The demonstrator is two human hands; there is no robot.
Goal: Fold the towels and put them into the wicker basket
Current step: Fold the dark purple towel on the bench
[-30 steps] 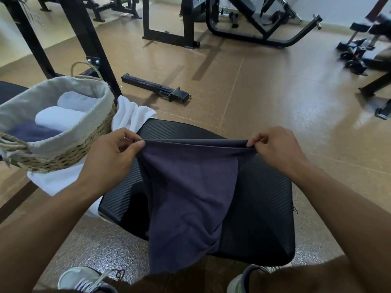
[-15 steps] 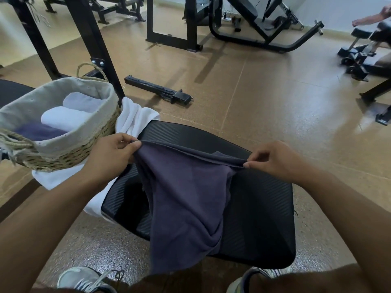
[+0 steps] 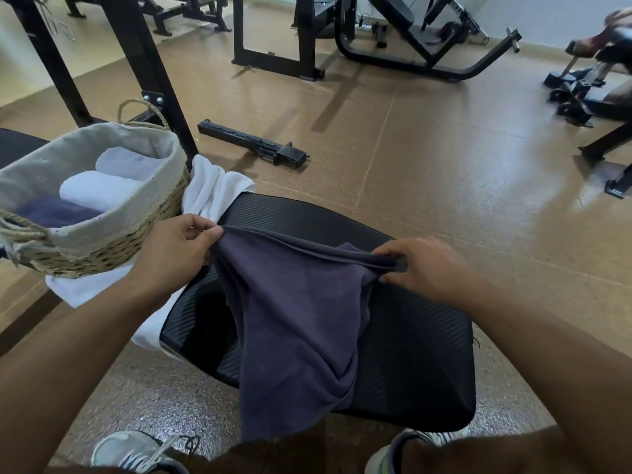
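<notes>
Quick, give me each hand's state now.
Left hand: closed, pinching the top edge of the dark purple towel.
Right hand: closed, pinching the same towel edge.

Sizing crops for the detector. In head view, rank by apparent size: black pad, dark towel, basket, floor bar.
1. Black pad, largest.
2. Dark towel and basket: look close; basket is cut by the frame edge, so unranked.
3. Floor bar, smallest, though it lies farthest from the camera.
</notes>
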